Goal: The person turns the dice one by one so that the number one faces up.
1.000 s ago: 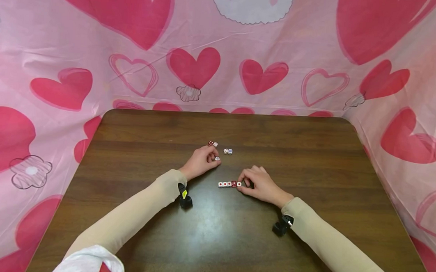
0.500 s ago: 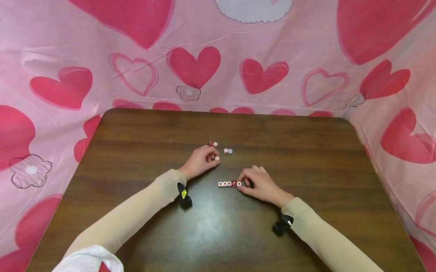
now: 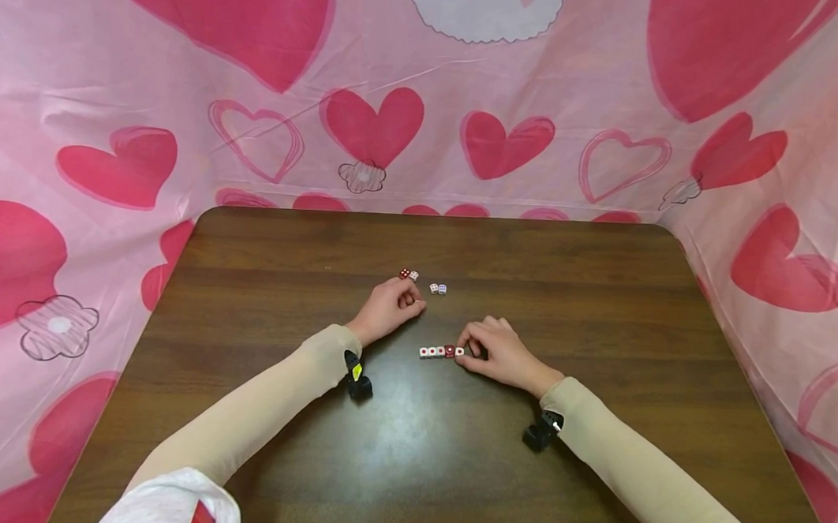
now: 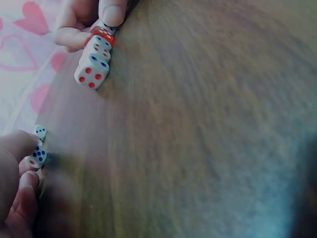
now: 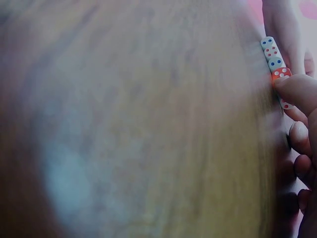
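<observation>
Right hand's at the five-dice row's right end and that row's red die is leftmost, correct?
No: the head view shows the red die fourth from the left in the five-dice row. The right hand is at its right end.

We note both arms reaching forward and angled inward. Our left forearm (image 3: pixel 239 435) runs up from lower left, our right forearm (image 3: pixel 646 467) from lower right. Our left hand (image 3: pixel 386 309) sits farther forward, fingers curled, thumb (image 3: pixel 413 314) and forefinger meeting in a pinch. Our right hand (image 3: pixel 505 356), nearer us, also pinches between thumb and forefinger, remaining fingers bent. Hands near each other, not touching.
</observation>
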Action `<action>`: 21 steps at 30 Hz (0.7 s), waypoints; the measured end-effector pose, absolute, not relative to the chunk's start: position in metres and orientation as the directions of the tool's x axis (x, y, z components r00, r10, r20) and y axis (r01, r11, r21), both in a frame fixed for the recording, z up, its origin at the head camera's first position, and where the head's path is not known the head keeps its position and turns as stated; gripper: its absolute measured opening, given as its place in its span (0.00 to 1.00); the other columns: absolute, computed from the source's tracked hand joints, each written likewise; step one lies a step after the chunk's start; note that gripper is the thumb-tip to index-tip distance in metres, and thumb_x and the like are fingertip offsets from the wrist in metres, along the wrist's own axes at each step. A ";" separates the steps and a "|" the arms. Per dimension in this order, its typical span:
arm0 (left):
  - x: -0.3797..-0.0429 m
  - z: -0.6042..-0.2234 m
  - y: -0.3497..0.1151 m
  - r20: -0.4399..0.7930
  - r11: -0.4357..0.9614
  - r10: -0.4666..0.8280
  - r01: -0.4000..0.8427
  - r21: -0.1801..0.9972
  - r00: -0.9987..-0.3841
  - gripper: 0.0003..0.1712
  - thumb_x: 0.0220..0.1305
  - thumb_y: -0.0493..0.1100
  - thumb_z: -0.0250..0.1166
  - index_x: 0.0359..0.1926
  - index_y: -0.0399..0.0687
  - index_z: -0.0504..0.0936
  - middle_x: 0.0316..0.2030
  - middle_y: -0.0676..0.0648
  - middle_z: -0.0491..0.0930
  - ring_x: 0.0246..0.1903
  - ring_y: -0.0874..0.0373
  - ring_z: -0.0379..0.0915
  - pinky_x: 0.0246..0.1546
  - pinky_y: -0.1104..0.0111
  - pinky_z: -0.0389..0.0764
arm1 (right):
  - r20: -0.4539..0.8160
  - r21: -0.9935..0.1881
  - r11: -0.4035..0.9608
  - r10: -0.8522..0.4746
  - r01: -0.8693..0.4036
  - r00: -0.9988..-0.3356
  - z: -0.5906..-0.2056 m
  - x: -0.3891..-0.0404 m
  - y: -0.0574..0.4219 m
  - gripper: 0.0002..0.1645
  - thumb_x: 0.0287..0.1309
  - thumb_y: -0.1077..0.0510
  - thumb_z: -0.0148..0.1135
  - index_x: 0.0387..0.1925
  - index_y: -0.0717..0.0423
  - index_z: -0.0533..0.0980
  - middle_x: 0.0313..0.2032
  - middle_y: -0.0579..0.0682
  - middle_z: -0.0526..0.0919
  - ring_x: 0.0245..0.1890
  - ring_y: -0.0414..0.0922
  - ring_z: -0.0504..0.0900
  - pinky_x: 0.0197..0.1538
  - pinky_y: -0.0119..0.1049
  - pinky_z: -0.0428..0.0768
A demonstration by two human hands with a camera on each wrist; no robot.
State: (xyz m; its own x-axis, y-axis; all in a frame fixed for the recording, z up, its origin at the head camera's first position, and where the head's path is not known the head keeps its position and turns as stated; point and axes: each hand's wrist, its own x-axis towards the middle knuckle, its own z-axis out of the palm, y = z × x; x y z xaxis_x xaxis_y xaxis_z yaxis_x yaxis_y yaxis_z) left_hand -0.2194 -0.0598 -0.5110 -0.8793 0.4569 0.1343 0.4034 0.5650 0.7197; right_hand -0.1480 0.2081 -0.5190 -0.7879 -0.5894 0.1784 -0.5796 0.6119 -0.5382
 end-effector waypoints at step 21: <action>-0.222 -0.513 -0.068 0.141 0.500 0.508 0.424 0.755 -0.850 0.09 0.64 0.39 0.74 0.41 0.42 0.84 0.35 0.47 0.78 0.32 0.58 0.74 0.38 0.68 0.76 | 0.170 -0.540 0.614 -0.591 -0.576 -0.789 -0.518 -0.149 0.208 0.11 0.60 0.50 0.75 0.37 0.41 0.78 0.25 0.33 0.69 0.31 0.35 0.63 0.44 0.39 0.60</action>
